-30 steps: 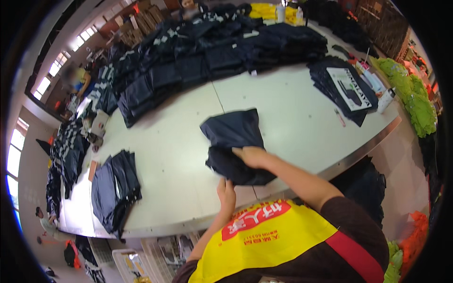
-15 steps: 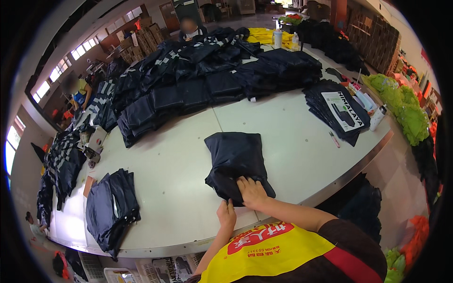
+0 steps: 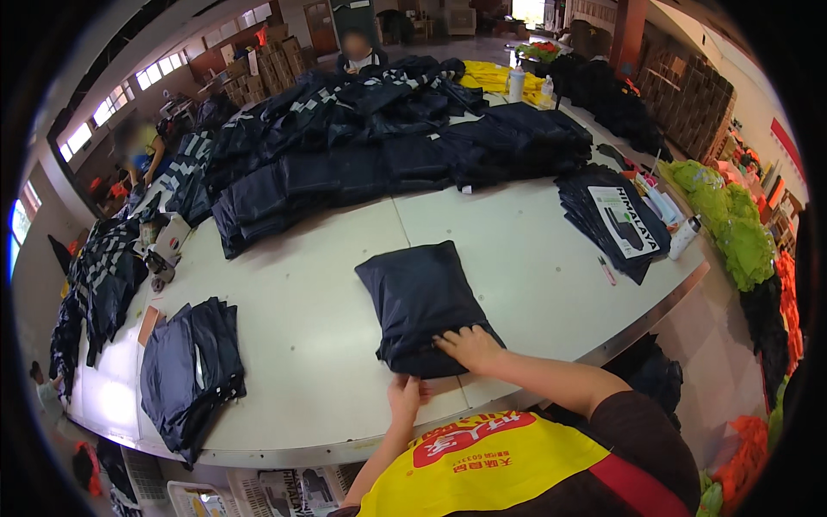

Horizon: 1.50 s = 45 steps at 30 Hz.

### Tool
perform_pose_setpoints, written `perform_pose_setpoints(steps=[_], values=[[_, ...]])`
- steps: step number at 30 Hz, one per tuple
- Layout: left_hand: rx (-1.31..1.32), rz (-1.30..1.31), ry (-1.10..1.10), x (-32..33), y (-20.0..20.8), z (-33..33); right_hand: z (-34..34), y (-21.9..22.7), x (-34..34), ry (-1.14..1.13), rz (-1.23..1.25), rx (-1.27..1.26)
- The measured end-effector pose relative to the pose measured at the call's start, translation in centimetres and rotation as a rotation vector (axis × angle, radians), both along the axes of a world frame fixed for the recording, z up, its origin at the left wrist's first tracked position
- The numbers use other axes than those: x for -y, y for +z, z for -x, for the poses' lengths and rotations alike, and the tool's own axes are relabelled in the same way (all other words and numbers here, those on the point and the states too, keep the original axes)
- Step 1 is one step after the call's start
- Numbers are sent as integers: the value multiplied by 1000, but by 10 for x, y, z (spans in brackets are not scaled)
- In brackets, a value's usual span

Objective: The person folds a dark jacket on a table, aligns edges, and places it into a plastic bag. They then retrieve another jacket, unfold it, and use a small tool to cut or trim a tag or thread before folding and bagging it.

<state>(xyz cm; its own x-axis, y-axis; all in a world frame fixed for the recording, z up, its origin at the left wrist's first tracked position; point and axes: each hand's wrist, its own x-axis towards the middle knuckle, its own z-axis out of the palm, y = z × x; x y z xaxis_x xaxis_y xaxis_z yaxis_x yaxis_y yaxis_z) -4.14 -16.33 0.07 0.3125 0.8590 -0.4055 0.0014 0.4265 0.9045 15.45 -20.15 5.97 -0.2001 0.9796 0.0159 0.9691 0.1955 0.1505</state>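
A plump, square dark navy fabric pouch (image 3: 426,302) lies flat on the white table (image 3: 301,310) in front of me, turned slightly. My left hand (image 3: 405,396) is at its near edge, fingertips bent around the hem; the fabric partly hides them. My right hand (image 3: 469,347) rests on the pouch's near right part with its fingers apart, and its thumb is hidden. What is inside the pouch does not show.
Dark folded bundles (image 3: 336,177) line the far side. A stack of flat dark pouches (image 3: 191,375) lies left. At right are printed bags (image 3: 620,220), a red-and-white pen (image 3: 607,271) and a white bottle (image 3: 687,237). Two people are beyond the table.
The pouch has turned a little counterclockwise, and its near part lies flatter and smoother. My left hand has dropped slightly at the near edge; my right hand's fingers have spread over the fabric.
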Motion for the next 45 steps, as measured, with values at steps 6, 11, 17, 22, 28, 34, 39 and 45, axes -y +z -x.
perform_pose_setpoints(steps=[6,11,17,22,28,34,39,45], values=[[-425,-603,-12,-29,-14,16,22,70,-10,-58,156,-261],[86,112,125,-63,-1,14,62,17,-53,-201,-198,-739],[-421,-548,41,-49,16,34,43,-24,-20,269,-235,-572],[-608,-845,-254,-12,0,45,54,-29,-50,-72,77,-445],[-497,-651,-374,-24,11,50,37,6,-95,-80,43,-726],[-727,-747,-589,-42,7,36,46,-18,-115,426,-456,-450],[-584,-826,-543,-21,-11,53,70,-72,-100,288,-179,-433],[-602,-875,-481,-3,12,63,94,-58,-118,220,-70,-372]])
